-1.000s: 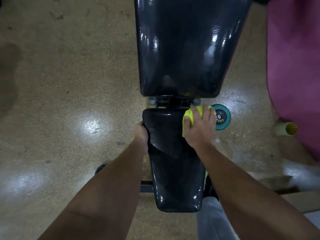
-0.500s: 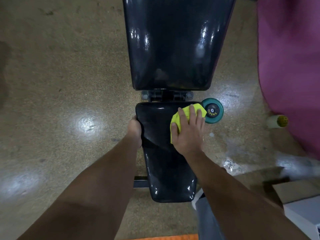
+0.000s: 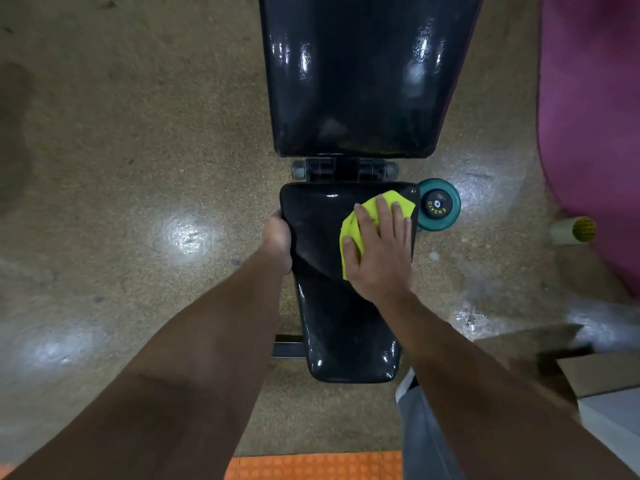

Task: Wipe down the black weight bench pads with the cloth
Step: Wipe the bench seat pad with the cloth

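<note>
A glossy black seat pad [image 3: 332, 313] lies below me, with the larger black back pad [image 3: 356, 74] beyond it across a metal hinge [image 3: 344, 169]. My right hand [image 3: 381, 254] lies flat on a yellow-green cloth [image 3: 353, 233], pressing it onto the seat pad's upper right part. My left hand [image 3: 277, 242] grips the seat pad's left edge, fingers curled around it and partly hidden.
A teal wheel with a black hub [image 3: 439, 204] sits just right of the seat pad. A purple mat [image 3: 592, 109] fills the right side, with a pale cylinder [image 3: 571, 230] beside it. A box [image 3: 602, 382] is at lower right, an orange mat [image 3: 311, 465] at the bottom. Speckled floor [image 3: 138, 133] surrounds the bench.
My right hand has slid the cloth from the seat pad's top right corner towards me and to the left. My left hand keeps its hold on the left edge.
</note>
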A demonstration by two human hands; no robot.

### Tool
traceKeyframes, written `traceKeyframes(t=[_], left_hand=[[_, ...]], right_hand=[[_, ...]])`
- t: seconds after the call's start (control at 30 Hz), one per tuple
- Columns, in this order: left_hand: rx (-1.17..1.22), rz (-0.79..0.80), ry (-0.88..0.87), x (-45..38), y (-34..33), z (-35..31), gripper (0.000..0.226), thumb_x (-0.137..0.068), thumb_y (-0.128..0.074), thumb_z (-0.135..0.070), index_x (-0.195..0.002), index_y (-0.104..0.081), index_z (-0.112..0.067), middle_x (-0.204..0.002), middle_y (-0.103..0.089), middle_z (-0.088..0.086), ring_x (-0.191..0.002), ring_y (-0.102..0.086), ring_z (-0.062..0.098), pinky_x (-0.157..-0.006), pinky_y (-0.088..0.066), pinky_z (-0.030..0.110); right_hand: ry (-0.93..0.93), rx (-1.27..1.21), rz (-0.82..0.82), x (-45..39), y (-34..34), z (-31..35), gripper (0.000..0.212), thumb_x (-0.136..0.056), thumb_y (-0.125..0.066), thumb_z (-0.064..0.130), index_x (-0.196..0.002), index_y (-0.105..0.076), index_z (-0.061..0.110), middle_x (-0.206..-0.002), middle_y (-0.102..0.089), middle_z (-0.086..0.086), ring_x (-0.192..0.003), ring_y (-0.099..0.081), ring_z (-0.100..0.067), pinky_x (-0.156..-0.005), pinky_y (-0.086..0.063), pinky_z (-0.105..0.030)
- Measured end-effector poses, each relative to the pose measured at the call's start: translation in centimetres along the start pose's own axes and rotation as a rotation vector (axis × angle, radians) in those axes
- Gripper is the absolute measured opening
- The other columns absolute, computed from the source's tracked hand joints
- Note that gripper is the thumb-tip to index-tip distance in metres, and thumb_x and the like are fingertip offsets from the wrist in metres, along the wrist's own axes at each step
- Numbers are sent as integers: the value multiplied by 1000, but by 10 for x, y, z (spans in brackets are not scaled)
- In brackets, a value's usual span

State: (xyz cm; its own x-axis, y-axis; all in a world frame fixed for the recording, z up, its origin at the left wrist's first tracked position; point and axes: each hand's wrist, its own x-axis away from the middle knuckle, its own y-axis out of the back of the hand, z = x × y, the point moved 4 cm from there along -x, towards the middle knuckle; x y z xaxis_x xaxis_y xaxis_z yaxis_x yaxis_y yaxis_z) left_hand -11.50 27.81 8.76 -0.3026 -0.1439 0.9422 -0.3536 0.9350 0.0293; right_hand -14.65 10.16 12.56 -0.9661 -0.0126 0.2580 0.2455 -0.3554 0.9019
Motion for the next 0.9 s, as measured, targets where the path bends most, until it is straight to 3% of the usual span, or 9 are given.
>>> traceKeyframes(t=[0.07,0.23,0.3,0.43,0.57,0.63,0.73,0.83,0.9], left_hand=[[-3,1,-4,1,1,2,56,-108,-37,-46,-130,-76,-13,-122,-79,13,-113,-72,32,-103,-57,42],[29,29,-2,-1,0,4,51,-110,-36,-45,-119,-76,-15,-104,-79,8,-106,-72,30,-82,-59,36],[17,22,-12,0,0,3,52,-110,-34,-45,-121,-75,-15,-103,-78,9,-103,-72,29,-84,-59,36],[-12,10,-30,0,2,6,57,-109,-34,-45,-127,-75,-11,-117,-78,13,-113,-71,33,-104,-57,43],[6,-1,-27,0,4,15,57,-109,-33,-45,-126,-76,-13,-120,-78,13,-116,-71,33,-101,-57,42],[15,3,-30,1,3,16,55,-110,-32,-44,-119,-76,-14,-111,-78,11,-107,-71,31,-93,-58,39],[17,16,-14,3,2,16,56,-111,-30,-44,-112,-77,-13,-105,-79,12,-100,-72,31,-82,-59,36],[24,12,-13,4,4,15,58,-110,-32,-45,-129,-76,-12,-117,-79,16,-112,-72,36,-88,-60,39],[21,5,-8,3,6,17,57,-110,-33,-44,-130,-75,-11,-120,-78,16,-115,-71,36,-91,-60,40]], right_hand=[[-14,-12,-14,-3,3,-13,65,-99,-33,51,-157,-38,23,-170,-21,-12,-158,-10,-38,-128,-11,-60],[-187,-29,-56,-27,5,-9,69,-98,-36,50,-160,-34,20,-170,-18,-17,-157,-9,-44,-128,-11,-62],[-110,-4,-27,-15,2,2,68,-99,-34,50,-161,-31,21,-171,-16,-16,-158,-7,-43,-129,-7,-59],[47,17,31,9,2,-11,64,-100,-34,49,-159,-34,23,-171,-17,-12,-159,-7,-38,-128,-11,-59],[-44,-4,19,-7,8,-20,65,-100,-35,48,-160,-33,23,-172,-13,-13,-159,-3,-39,-129,-10,-60],[-107,-8,10,-12,6,-9,67,-99,-35,48,-160,-32,23,-172,-13,-14,-159,-3,-41,-129,-6,-59],[1,28,31,2,0,11,65,-100,-36,47,-160,-32,22,-172,-15,-14,-159,-5,-41,-129,-4,-58],[137,44,60,22,1,3,62,-101,-35,46,-159,-35,23,-170,-19,-12,-159,-9,-39,-129,-11,-58],[118,30,64,21,5,-10,62,-101,-34,47,-158,-36,23,-171,-18,-12,-159,-8,-39,-128,-13,-60]])
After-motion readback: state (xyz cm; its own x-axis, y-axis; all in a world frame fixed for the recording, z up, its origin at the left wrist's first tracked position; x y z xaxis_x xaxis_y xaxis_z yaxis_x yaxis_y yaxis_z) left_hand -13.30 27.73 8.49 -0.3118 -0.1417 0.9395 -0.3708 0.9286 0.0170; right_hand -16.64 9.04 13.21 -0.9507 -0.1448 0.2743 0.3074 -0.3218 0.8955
